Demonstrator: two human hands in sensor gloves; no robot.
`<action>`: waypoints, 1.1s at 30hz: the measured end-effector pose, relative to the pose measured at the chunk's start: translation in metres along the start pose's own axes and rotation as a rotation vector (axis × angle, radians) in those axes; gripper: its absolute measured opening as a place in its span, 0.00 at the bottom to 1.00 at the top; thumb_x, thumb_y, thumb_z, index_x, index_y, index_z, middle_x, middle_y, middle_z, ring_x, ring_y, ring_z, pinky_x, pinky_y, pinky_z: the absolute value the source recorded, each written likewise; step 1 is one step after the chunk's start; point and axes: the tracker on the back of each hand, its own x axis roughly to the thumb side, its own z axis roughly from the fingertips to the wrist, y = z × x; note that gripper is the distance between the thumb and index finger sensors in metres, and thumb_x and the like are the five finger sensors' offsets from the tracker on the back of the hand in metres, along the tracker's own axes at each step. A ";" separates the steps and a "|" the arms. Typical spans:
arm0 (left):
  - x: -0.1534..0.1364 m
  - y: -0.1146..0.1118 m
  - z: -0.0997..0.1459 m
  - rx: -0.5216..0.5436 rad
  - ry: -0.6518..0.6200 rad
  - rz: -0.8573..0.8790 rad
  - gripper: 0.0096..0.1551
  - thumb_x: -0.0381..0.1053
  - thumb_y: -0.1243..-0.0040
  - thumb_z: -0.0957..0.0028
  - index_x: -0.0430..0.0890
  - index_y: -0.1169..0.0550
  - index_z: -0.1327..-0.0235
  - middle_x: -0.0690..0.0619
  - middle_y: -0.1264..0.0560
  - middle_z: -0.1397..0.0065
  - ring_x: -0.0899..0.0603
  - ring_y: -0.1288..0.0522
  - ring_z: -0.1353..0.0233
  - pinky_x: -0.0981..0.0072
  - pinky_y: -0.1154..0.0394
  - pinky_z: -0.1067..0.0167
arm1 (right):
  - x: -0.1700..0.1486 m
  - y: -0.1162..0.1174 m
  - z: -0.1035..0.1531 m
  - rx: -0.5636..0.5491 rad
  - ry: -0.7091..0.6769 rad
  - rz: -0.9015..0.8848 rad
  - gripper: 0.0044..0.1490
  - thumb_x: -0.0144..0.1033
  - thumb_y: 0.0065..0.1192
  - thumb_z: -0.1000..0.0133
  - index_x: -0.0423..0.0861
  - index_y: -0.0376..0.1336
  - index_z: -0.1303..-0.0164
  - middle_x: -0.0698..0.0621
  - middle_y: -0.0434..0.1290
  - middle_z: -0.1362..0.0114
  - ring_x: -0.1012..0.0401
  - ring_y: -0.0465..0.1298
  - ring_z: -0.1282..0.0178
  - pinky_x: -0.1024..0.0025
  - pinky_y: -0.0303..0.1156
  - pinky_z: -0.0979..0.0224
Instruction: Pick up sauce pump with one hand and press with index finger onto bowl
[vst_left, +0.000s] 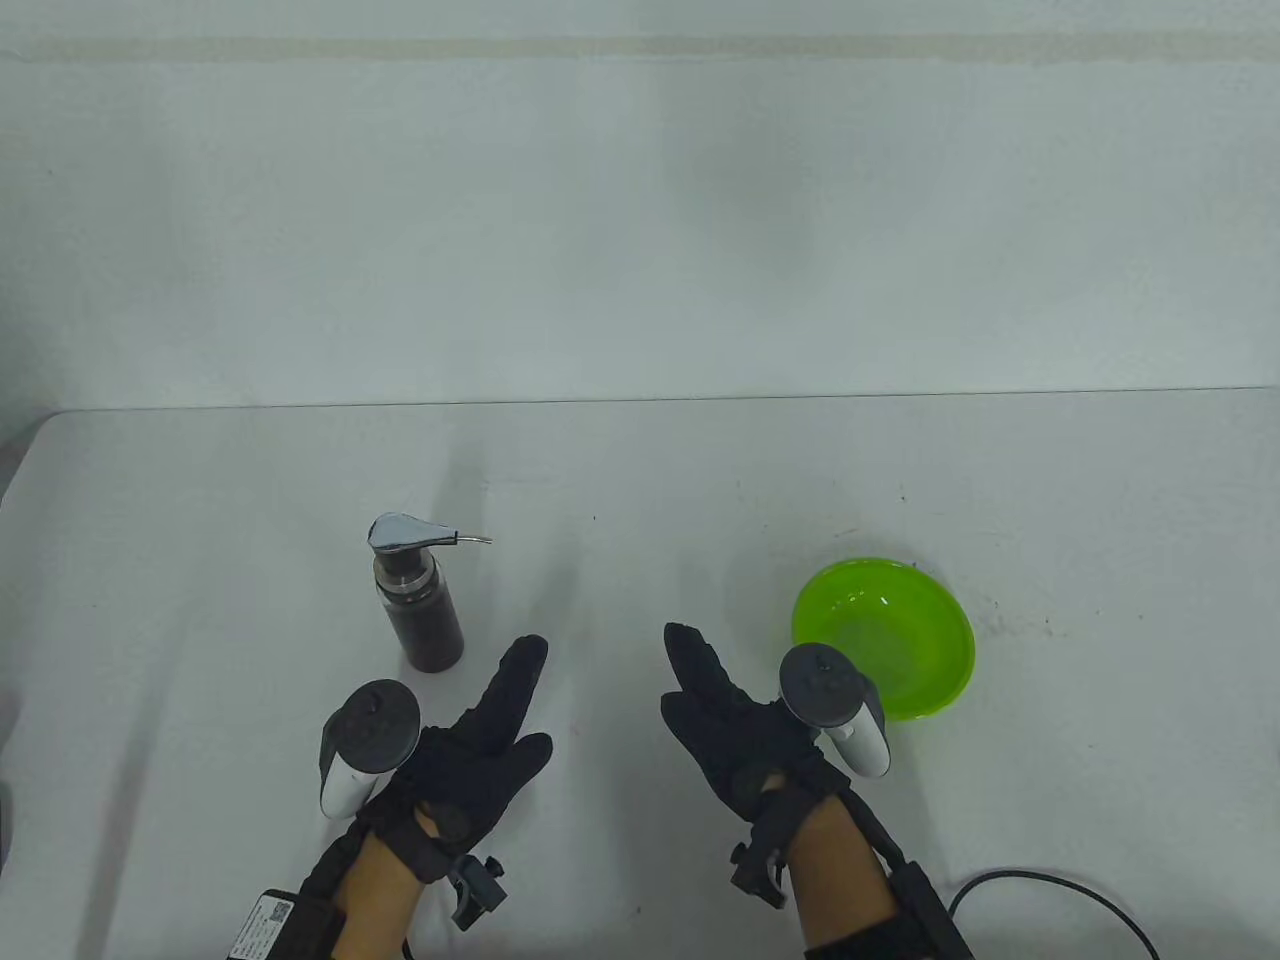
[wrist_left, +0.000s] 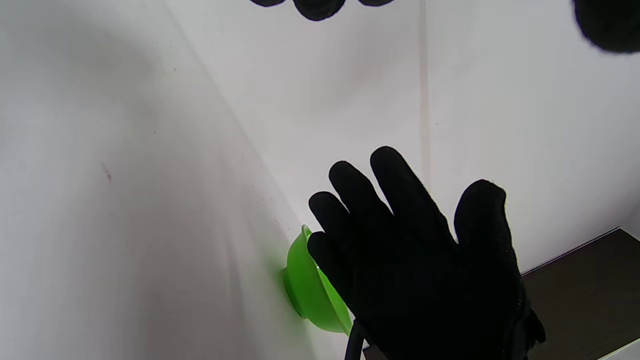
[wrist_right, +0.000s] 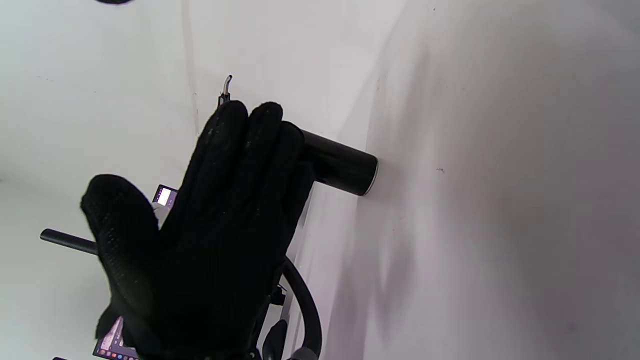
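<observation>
The sauce pump (vst_left: 420, 610), a dark bottle with a chrome head and a thin spout pointing right, stands upright on the table left of centre. The green bowl (vst_left: 905, 615) sits to the right and looks empty. My left hand (vst_left: 515, 705) is flat and open just right of the pump, apart from it. My right hand (vst_left: 690, 680) is open and empty, left of the bowl; its tracker hides the bowl's near-left rim. The right wrist view shows the pump (wrist_right: 342, 165) behind my left hand (wrist_right: 215, 225). The left wrist view shows the bowl (wrist_left: 305, 290) behind my right hand (wrist_left: 415, 270).
The white table (vst_left: 640, 480) ends at a pale wall behind it. A black cable (vst_left: 1060, 890) lies at the near right edge. The two hands face each other, palms inward, with a gap between them.
</observation>
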 end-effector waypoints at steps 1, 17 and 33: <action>0.000 0.000 0.000 -0.001 0.003 -0.001 0.65 0.84 0.50 0.56 0.48 0.57 0.19 0.46 0.58 0.14 0.33 0.60 0.14 0.40 0.56 0.24 | -0.001 0.000 0.000 0.005 0.001 -0.009 0.52 0.72 0.39 0.42 0.55 0.27 0.22 0.44 0.28 0.15 0.40 0.30 0.15 0.39 0.31 0.21; 0.003 0.003 0.001 0.021 -0.001 0.000 0.65 0.83 0.49 0.56 0.49 0.56 0.18 0.47 0.57 0.13 0.33 0.60 0.14 0.40 0.56 0.24 | 0.001 -0.016 0.007 -0.111 0.056 0.025 0.56 0.75 0.46 0.43 0.50 0.33 0.21 0.41 0.35 0.15 0.37 0.33 0.16 0.35 0.31 0.25; 0.016 0.010 0.003 0.007 -0.046 0.014 0.63 0.82 0.47 0.55 0.50 0.53 0.17 0.47 0.55 0.13 0.33 0.59 0.14 0.40 0.55 0.24 | -0.052 -0.124 0.080 -0.981 0.735 0.327 0.60 0.58 0.64 0.43 0.39 0.30 0.29 0.33 0.30 0.23 0.28 0.35 0.24 0.28 0.37 0.30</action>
